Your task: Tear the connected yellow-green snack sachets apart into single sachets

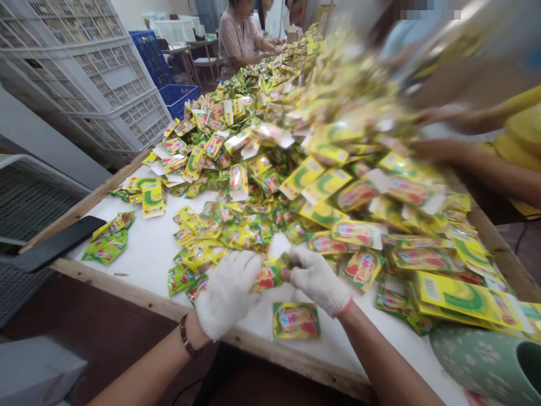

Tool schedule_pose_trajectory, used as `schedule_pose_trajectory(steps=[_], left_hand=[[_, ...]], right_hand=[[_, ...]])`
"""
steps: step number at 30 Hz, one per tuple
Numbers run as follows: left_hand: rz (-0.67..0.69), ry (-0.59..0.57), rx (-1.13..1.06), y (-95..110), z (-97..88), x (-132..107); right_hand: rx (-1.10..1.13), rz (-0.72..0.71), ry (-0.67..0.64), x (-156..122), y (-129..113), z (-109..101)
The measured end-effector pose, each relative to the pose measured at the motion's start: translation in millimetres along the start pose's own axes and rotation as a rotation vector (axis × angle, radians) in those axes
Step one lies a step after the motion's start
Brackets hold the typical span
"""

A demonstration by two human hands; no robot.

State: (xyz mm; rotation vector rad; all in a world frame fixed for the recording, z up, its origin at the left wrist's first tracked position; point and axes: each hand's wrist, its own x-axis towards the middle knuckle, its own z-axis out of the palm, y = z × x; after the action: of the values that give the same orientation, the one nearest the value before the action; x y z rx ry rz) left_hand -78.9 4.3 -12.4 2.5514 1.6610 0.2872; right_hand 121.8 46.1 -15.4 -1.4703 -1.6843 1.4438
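Both my hands wear white knit gloves and meet over the near edge of a white table. My left hand and my right hand are each closed on the ends of a small stack of yellow-green sachets held between them. One single sachet lies flat just below my hands. A huge heap of the same yellow-green sachets covers the table beyond.
A black phone lies on the table's left corner. Stacked white crates and blue crates stand at left. A green patterned container sits at lower right. Other people's arms reach in from the right; another person sits far back.
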Motion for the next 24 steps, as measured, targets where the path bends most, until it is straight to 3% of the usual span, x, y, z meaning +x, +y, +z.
schedule_pose_trajectory(steps=[2,7,11,13,17,22,24], left_hand=[[0.001,-0.029,0.005,0,-0.1,-1],[-0.058,-0.033,-0.066,-1,2.4,-2],[0.04,-0.052,-0.014,3,2.4,0],[0.064,-0.067,0.006,2,2.2,1],[-0.024,-0.019,-0.001,-3,2.8,4],[-0.041,0.005,-0.055,4,2.3,7],[-0.06,-0.01,-0.136,9,-0.5,8]], right_hand=[[-0.077,-0.032,0.019,-1,0,4],[-0.054,0.002,-0.078,-3,-2,7],[0.001,0.111,-0.064,-3,-6,5],[0.053,0.176,-0.102,-4,-9,1],[0.317,0.226,-0.133,-8,-14,-8],[0.469,0.277,-0.431,-13,-11,0],[0.435,0.273,-0.467,-13,-9,6]])
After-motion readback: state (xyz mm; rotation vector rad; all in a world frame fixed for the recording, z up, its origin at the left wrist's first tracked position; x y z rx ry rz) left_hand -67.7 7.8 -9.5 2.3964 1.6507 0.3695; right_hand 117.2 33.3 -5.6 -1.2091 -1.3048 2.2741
